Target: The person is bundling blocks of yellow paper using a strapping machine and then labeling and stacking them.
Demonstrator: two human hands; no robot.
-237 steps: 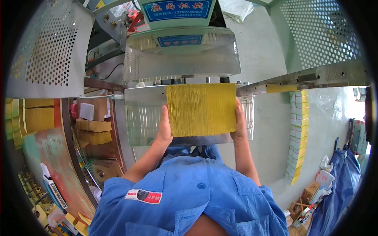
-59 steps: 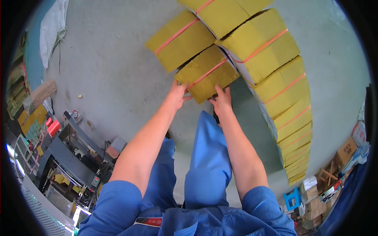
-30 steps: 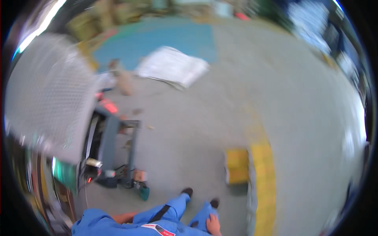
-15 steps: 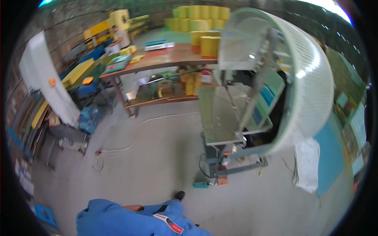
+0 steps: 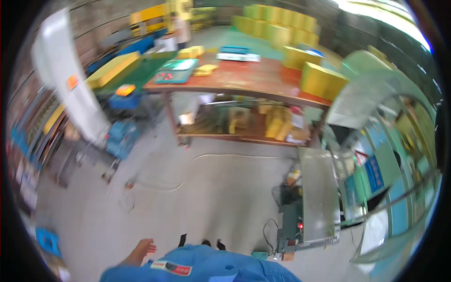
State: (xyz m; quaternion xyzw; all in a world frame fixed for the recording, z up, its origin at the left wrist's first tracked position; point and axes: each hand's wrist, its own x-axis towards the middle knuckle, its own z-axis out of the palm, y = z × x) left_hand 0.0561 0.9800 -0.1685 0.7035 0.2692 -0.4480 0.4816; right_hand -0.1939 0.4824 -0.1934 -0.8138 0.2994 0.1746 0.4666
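My left hand (image 5: 144, 247) hangs at the left of my blue jacket (image 5: 221, 263), low in the picture. Its fingers are loosely apart, and nothing shows in them. The grey floor (image 5: 188, 202) lies beneath it, and no object touches it. My right hand is out of sight. Ahead stands a red-topped table (image 5: 253, 77) bearing a teal scale (image 5: 176, 70), a blue-and-white device (image 5: 238, 54) and yellow blocks (image 5: 324, 80). At the right is a machine with a flat metal plate (image 5: 319, 197) and a large round mesh guard (image 5: 371, 94).
A pale cable (image 5: 239, 155) runs over the floor. At the left stand a tall white curved panel (image 5: 68, 70), a blue motor (image 5: 123, 143) and a blue crate (image 5: 47, 241). Another person (image 5: 181, 30) is at the back, near stacked yellow blocks (image 5: 282, 23).
My view has swung left and come closer to the table, so the table and machine sit farther right. My left hand has moved from in front of my jacket out to its left.
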